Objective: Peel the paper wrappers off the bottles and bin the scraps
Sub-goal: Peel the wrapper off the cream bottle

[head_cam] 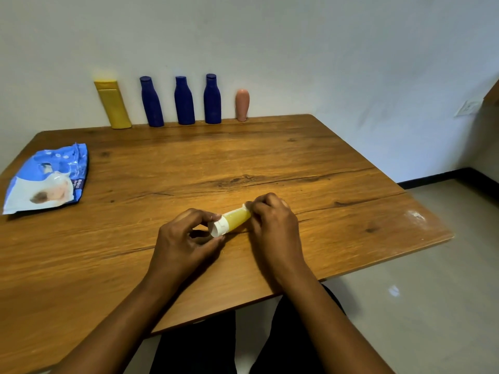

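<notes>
Holding a small yellow bottle (pixel 237 218) low over the wooden table (pixel 243 157), we pinch its white cap (pixel 219 225) with our left hand (pixel 183 238) and curl our right hand (pixel 275 225) round its other end. Its long axis runs near-left to far-right, bridging both hands.

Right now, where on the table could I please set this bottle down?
The table is bare midway, between the blue packet and right edge. Crowded: five bottles along the back; left hand and right hand holding the small bottle in front.
</notes>
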A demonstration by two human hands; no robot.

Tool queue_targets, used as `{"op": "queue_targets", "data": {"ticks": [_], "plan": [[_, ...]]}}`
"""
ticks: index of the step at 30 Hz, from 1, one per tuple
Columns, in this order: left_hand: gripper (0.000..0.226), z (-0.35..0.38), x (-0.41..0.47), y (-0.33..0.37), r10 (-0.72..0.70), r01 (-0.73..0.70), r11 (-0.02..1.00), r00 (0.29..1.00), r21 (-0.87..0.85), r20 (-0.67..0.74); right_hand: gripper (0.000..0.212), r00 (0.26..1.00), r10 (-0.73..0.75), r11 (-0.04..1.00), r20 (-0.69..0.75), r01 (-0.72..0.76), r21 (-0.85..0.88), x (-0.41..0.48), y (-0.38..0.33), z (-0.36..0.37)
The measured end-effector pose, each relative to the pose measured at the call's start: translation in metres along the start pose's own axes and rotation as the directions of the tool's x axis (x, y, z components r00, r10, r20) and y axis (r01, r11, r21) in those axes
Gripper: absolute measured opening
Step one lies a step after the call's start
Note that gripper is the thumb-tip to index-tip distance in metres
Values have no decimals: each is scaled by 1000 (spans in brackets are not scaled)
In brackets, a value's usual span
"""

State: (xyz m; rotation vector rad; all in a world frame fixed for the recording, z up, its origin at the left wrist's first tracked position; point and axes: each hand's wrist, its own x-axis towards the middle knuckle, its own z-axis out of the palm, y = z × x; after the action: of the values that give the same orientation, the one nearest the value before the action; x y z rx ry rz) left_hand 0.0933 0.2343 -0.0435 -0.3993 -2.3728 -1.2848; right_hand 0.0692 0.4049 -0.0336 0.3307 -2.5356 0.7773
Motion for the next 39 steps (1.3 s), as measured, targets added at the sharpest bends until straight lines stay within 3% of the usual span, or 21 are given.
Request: {"op": "queue_targets", "data": {"ticks": [4,6,8,11,13,18,20,22,25,28,33,37,39], "plan": [[38,-1,0,-1,-6,6,1000,1000,6,-10,19,990,99,994,104,-93,-63,26,30,-7],[37,-1,-1,1,-11,11,1000,1000,16,-10,19,985,153,988,78,-154,7,30,33,-17],[37,-1,0,1,-8,9,1000,1000,15,-9,22,998,67,995,-2,-67,70,25,14,-20],[35,0,0,0,-21,21,1000,1000,8,-6,25,993,-100,995,58,98,28,6,-30,-11],[34,1,0,1,-25,25,1000,1000,13,-4,23,992,-112,993,60,114,-19,-1,-36,-3],[35,-1,0,1,-28,28,1000,1000,9,9,18,995,95,994,32,-94,-47,14,20,1],[35,-2,1,0,-48,48,999,999,-4,2,17,981,195,980,20,-196,45,14,36,-4],[35,-2,1,0,-43,43,999,999,-6,-1,19,974,219,966,-56,-208,151,9,32,-12],[35,0,2,0,-56,56,998,998,-16,-4,24,991,28,985,-127,-6,171,-7,-6,-16],[35,0,2,0,-72,72,997,997,-16,-5,29,990,-136,990,-29,136,24,-19,-25,-2],[35,0,3,0,-107,107,994,994,-19,10,24,1000,-15,999,-19,16,34,-4,2,2],[34,-2,3,1,-108,108,994,994,-9,7,19,990,114,993,83,-112,-29,19,36,-5],[33,-2,2,2,-122,122,992,993,-21,3,20,981,183,982,59,-185,32,21,42,-13]]}}
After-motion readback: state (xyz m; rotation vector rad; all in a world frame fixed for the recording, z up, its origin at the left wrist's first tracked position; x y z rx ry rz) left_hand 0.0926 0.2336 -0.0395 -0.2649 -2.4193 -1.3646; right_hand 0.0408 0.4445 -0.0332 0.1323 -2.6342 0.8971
